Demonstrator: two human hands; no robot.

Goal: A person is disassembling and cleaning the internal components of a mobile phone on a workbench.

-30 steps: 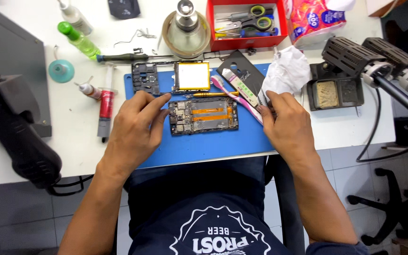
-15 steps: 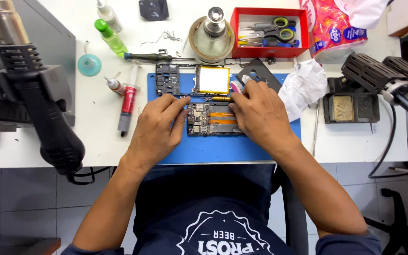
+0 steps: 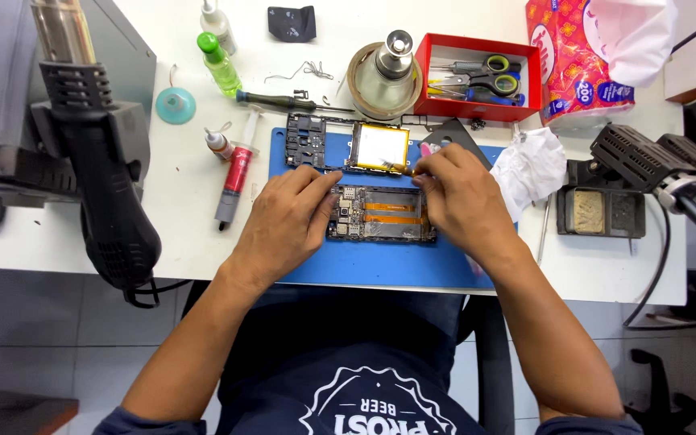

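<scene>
An opened phone body [image 3: 382, 214] with orange flex cables lies on a blue work mat [image 3: 380, 262]. My left hand [image 3: 287, 221] rests on its left end, fingers pressing the frame. My right hand [image 3: 459, 197] covers its right end and pinches a thin tool [image 3: 396, 168] whose tip points left, toward a yellow-faced battery [image 3: 379, 147] just behind the phone. A black inner frame part [image 3: 306, 140] lies left of the battery.
A hot-air gun [image 3: 106, 185] in its stand sits at the left. A red-labelled syringe tube [image 3: 234, 179], green bottle [image 3: 220, 64] and screwdriver [image 3: 279, 101] lie behind the mat. A red tray of scissors [image 3: 477, 76], crumpled tissue [image 3: 529, 169] and soldering stand [image 3: 606, 211] are at the right.
The view has shifted so the bench sits lower and further right in frame. My right hand moved from the tissue onto the phone's right end and now holds the thin tool.
</scene>
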